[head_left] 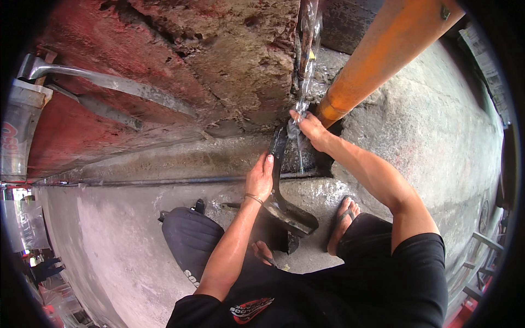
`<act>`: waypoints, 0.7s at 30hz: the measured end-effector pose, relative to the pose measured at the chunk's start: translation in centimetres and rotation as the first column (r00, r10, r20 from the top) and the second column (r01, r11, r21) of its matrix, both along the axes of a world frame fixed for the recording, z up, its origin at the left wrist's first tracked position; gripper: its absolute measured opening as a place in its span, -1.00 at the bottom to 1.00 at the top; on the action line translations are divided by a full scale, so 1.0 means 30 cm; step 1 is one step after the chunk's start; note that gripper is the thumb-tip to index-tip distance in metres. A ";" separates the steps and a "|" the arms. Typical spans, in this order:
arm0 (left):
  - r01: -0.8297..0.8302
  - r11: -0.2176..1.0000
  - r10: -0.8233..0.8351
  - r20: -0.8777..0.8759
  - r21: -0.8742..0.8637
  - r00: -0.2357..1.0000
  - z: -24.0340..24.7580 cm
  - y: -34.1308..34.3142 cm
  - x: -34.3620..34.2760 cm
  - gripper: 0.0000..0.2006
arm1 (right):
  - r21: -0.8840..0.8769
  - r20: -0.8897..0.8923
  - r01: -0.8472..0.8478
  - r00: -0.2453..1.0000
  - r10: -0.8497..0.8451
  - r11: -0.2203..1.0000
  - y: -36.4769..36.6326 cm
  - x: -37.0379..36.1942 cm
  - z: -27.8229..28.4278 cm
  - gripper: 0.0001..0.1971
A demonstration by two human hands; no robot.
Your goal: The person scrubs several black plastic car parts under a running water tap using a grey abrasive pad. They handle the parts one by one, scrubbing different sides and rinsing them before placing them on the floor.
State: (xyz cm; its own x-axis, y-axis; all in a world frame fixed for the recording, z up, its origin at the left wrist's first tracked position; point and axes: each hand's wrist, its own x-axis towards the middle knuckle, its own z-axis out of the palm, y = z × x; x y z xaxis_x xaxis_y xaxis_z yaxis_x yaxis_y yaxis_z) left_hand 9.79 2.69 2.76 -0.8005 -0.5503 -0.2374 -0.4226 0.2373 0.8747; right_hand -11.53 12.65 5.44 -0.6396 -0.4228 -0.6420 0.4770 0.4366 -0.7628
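Note:
A long, black curved part (pixel 280 164), wet and shiny, slants up from near my feet toward a falling stream of water (pixel 308 60); its lower end widens into a trough shape. My left hand (pixel 261 177) grips its left edge about midway, thumb uppermost. At the upper end, under the water, my right hand (pixel 310 130) has its fingers curled. Something small and greyish (pixel 293 129) shows at those fingers, but splashing water and blur hide what it is.
A thick orange pipe (pixel 377 60) slants down just beyond my right hand, beside a dark drain hole (pixel 324 163). Rough reddish wall (pixel 164 65) rises at the left. A dark padded thing (pixel 191 238) lies by my left forearm. My sandalled right foot (pixel 344 218) stands on concrete.

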 end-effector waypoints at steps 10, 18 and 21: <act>0.086 0.981 -0.075 -0.067 0.172 0.995 -0.008 0.038 -0.041 -0.41 | 0.332 -0.651 -0.220 0.651 0.391 0.917 0.053 -0.100 -0.236 -0.52; -0.143 0.984 0.117 0.228 0.104 0.967 -0.119 -0.059 0.002 -0.21 | 0.217 -0.718 -0.088 0.660 0.221 0.972 0.039 -0.042 -0.160 -0.46; -0.126 0.985 0.097 0.225 0.120 0.969 -0.066 -0.029 -0.040 -0.20 | 0.234 -0.675 -0.135 0.690 0.261 0.963 0.027 -0.015 -0.139 -0.50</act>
